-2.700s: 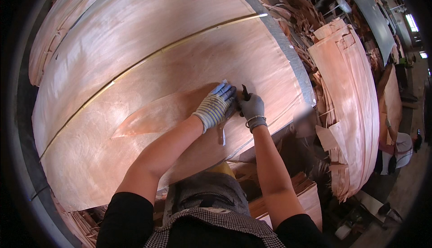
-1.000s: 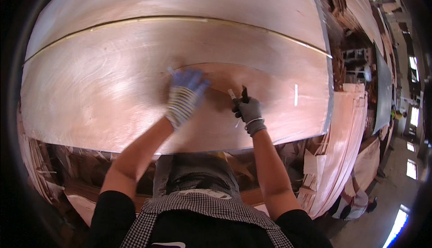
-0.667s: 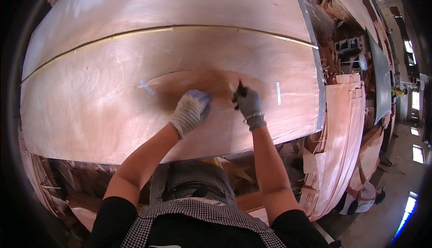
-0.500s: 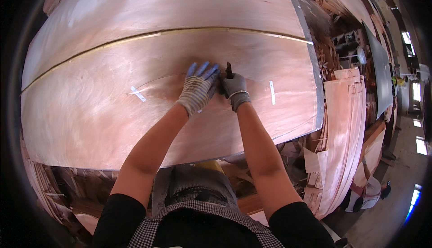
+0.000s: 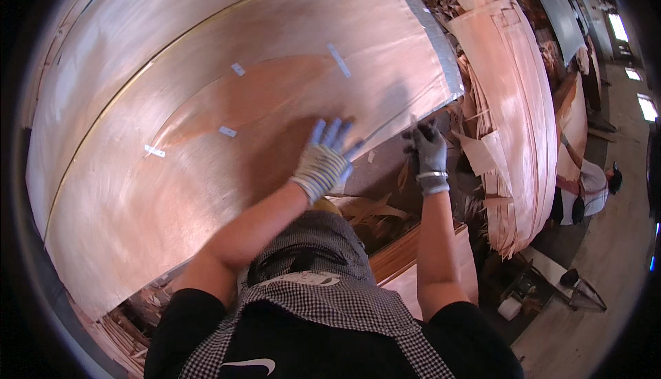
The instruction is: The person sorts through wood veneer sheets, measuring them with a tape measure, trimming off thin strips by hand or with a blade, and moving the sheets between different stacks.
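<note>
A wide, thin reddish-brown wood veneer sheet [image 5: 227, 145], patched with small pale tape strips [image 5: 338, 59], fills the upper left and centre of the frame. The gloved left hand [image 5: 322, 162] lies on its lower right edge, fingers spread flat. The gloved right hand [image 5: 428, 150], right of centre, is closed around the sheet's corner. It looks light, floppy and easily split, best held by its edges with both hands.
</note>
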A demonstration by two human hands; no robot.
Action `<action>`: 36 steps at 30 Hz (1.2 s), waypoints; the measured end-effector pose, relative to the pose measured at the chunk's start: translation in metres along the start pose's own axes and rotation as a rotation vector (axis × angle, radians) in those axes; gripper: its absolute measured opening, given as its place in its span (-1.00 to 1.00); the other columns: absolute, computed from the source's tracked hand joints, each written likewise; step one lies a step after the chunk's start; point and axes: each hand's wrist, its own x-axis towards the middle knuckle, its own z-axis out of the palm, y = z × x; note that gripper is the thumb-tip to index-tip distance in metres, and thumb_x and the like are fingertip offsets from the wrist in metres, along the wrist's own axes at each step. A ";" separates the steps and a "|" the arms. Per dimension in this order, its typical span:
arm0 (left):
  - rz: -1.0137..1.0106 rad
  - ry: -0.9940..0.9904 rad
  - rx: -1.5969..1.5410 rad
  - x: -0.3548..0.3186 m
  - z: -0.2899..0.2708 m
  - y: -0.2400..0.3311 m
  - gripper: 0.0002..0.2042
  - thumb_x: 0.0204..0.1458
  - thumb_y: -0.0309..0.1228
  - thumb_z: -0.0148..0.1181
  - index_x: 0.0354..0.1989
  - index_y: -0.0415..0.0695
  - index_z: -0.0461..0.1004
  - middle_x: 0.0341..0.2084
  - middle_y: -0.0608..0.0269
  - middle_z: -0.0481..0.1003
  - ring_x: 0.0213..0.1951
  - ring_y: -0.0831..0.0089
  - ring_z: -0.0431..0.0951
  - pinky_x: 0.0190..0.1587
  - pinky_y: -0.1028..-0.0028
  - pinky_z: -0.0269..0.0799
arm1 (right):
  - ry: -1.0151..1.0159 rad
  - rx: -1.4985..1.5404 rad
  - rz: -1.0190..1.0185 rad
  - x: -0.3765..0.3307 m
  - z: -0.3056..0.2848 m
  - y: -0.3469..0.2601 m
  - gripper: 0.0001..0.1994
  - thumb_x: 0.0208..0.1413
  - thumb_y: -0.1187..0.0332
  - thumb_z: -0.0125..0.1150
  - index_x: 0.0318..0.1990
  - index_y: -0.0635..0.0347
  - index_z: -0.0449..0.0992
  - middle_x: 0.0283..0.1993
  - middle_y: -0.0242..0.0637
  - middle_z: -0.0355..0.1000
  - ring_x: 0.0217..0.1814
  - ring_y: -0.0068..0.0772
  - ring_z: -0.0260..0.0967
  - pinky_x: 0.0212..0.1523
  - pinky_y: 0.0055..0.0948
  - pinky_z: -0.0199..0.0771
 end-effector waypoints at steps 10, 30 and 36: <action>0.037 -0.173 0.104 0.010 0.033 0.016 -0.41 -0.17 -0.14 0.17 0.13 0.06 0.25 0.19 0.22 0.11 0.20 0.21 0.08 0.23 0.18 -0.05 | 0.011 0.141 0.162 -0.032 -0.032 0.042 -0.95 0.05 0.45 0.13 -0.34 0.21 0.46 -0.54 -0.29 0.47 -0.71 -0.61 0.27 -0.75 -0.64 0.12; 0.066 -0.143 0.119 0.042 0.059 0.025 -0.44 -0.05 -0.19 0.03 0.16 -0.13 0.20 0.22 0.18 0.11 0.27 0.27 0.00 0.31 0.23 -0.25 | 0.000 -0.891 -0.579 0.040 0.008 0.060 -0.81 -0.01 0.26 0.06 -0.35 0.16 0.49 -0.42 0.00 0.43 -0.36 0.07 0.40 -0.37 -0.07 0.40; -0.123 -0.090 -0.045 0.082 0.035 0.029 -0.55 -0.13 -0.29 0.10 0.00 -0.15 0.32 -0.04 0.12 0.31 0.05 0.21 0.24 0.18 0.20 0.02 | -0.255 -0.209 0.046 0.086 0.004 0.000 -0.84 0.01 0.35 0.11 -0.32 0.23 0.52 -0.52 -0.25 0.46 -0.51 -0.46 0.42 -0.48 -0.43 0.42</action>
